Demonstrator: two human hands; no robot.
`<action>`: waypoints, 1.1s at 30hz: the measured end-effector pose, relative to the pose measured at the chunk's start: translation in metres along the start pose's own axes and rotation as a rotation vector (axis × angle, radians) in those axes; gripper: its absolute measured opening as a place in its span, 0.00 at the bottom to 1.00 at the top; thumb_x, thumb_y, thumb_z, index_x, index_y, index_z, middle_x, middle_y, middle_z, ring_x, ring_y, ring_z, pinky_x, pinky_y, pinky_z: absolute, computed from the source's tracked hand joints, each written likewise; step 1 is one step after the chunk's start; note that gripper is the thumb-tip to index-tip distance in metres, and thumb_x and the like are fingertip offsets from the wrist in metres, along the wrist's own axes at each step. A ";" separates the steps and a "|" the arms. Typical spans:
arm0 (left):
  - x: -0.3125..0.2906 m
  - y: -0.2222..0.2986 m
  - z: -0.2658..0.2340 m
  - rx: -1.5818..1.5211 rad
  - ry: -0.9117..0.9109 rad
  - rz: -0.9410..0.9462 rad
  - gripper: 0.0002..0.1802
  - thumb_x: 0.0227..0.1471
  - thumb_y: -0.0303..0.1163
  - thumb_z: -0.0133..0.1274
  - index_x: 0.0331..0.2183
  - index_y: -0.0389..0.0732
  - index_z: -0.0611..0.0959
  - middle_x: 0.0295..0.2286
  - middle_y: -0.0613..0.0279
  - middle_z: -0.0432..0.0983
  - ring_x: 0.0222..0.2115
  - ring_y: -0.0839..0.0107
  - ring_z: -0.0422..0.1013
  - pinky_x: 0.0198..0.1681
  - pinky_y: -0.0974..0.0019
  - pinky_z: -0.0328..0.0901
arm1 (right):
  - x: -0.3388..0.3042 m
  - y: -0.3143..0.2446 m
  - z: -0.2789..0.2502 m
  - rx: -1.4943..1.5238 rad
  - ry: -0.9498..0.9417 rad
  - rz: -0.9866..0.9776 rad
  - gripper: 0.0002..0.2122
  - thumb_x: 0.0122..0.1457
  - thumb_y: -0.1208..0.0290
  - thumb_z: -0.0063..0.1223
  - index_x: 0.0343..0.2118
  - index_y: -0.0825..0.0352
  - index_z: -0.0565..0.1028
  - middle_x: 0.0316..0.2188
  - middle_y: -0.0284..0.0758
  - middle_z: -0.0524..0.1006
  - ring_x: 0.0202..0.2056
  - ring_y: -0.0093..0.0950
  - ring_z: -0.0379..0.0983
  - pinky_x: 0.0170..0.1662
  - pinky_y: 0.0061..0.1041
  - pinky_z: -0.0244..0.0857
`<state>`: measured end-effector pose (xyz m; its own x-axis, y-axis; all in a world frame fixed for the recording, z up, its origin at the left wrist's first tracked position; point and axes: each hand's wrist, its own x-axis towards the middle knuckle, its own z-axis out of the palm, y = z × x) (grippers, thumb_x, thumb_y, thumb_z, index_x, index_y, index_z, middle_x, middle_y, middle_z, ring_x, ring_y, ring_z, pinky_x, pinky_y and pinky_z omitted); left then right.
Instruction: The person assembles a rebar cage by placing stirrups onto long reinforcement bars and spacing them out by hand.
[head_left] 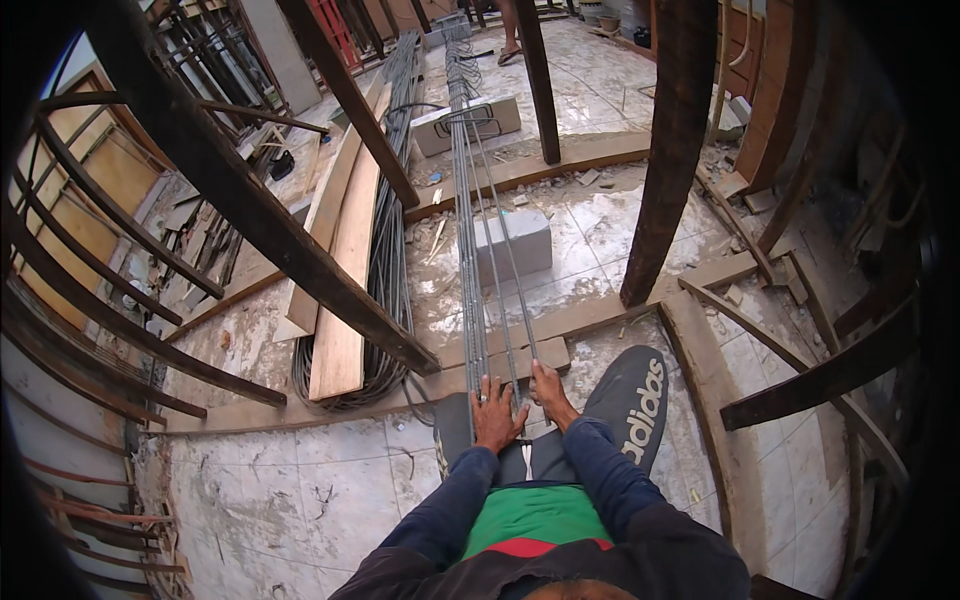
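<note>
A: In the head view, where are the rods and the hands?

B: The metal rods (469,290) run past the left part of the concrete block (535,245) and on toward the lap. Nearer the person than the block, the left hand (495,414) lies spread on them, fingers apart; the right hand (551,390) is curled around a single rod (520,300).

A: How would you handle them well?

B: I'd keep the left palm steady, shift one rod at a time, and line up the ends; bare skin may scrape.

A: And the materials?

B: The rods look thin, grey and ridged; the block, pale and square-edged. Left of the block lies a flat, light-grained plank (345,340); below it, dusty tiles (300,470).
</note>
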<state>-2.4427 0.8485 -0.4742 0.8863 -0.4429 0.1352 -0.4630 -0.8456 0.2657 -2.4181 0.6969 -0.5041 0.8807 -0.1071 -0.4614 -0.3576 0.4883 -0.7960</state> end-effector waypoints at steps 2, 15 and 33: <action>0.000 0.000 0.003 0.034 0.006 -0.010 0.32 0.50 0.53 0.50 0.51 0.41 0.74 0.55 0.50 0.61 0.63 0.50 0.45 0.61 0.38 0.39 | 0.002 0.003 0.000 -0.019 0.021 0.003 0.16 0.66 0.51 0.38 0.27 0.57 0.64 0.12 0.22 0.55 0.10 0.15 0.50 0.12 0.19 0.43; -0.003 -0.004 0.004 -0.065 0.031 -0.035 0.33 0.50 0.54 0.51 0.52 0.43 0.74 0.53 0.57 0.66 0.63 0.54 0.45 0.63 0.40 0.36 | 0.002 -0.007 -0.025 -0.133 0.040 -0.099 0.16 0.65 0.54 0.41 0.25 0.60 0.66 0.13 0.22 0.57 0.13 0.15 0.52 0.15 0.19 0.47; 0.293 0.008 -0.166 -0.567 -0.042 -0.063 0.48 0.49 0.37 0.54 0.63 0.37 0.46 0.22 0.49 0.78 0.18 0.59 0.74 0.23 0.60 0.69 | 0.020 0.026 -0.036 -0.165 0.057 -0.137 0.19 0.66 0.54 0.38 0.27 0.64 0.70 0.13 0.24 0.61 0.13 0.16 0.57 0.15 0.20 0.50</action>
<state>-2.1865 0.7614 -0.2738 0.9059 -0.4180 0.0678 -0.3248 -0.5833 0.7444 -2.4205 0.6760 -0.5481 0.9074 -0.2138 -0.3618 -0.2856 0.3176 -0.9042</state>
